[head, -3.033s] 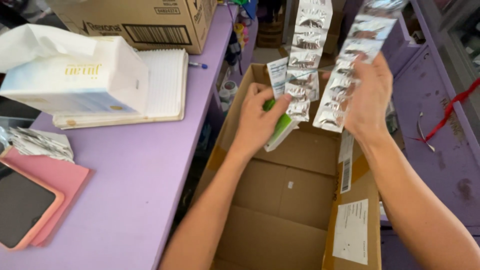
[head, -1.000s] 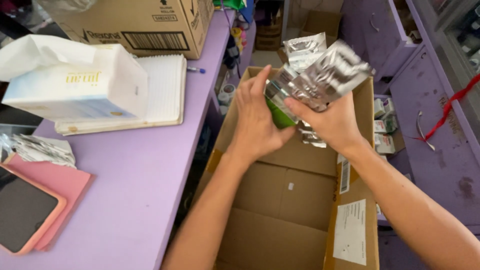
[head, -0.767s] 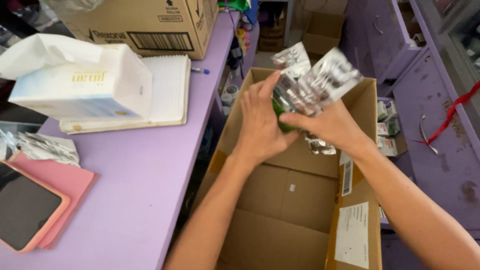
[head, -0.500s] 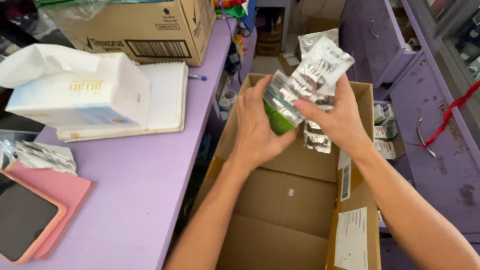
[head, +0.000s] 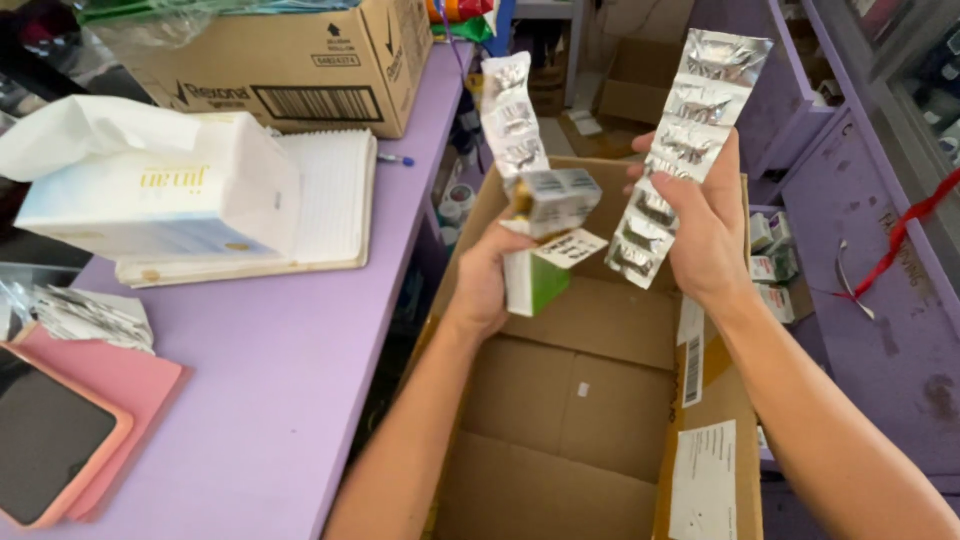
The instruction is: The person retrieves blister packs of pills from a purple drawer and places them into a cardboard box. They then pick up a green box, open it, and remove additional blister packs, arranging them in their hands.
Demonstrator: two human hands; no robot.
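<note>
Left hand (head: 480,285): wrapped around a small white-and-green carton (head: 532,283) with its end flap open, and pinching a foil strip (head: 512,118) that stands up out of it; the fingers clamp both, so the strip stays upright above the mouth of the carton.
Right hand (head: 705,235): closed on a second, longer strip (head: 680,150), thumb across its front and fingers behind, gripping it low down so most of its length is free and tilts up to the right.
Where the strips are: both held in the air over the far end of the open box (head: 590,420), apart from each other, touching nothing but the hands and the carton.
Folded part: a short foil section (head: 560,195) sits bent over at the carton's mouth; whether it belongs to the left strip I cannot tell.
Box: stands open beside the right edge of the purple worktop (head: 260,380), its inside bare cardboard, a white label (head: 700,480) on its right flap.
Worktop, far left: tissue pack (head: 150,190) lying on a notebook (head: 330,190), with a large shipping box (head: 290,50) behind them at the far edge.
Worktop, near left corner: a phone (head: 45,435) on a pink folder (head: 125,375), crumpled foil (head: 85,315) just beyond it.
Right of the box: small cartons (head: 775,265) on a lower purple shelf, well clear of both hands.
</note>
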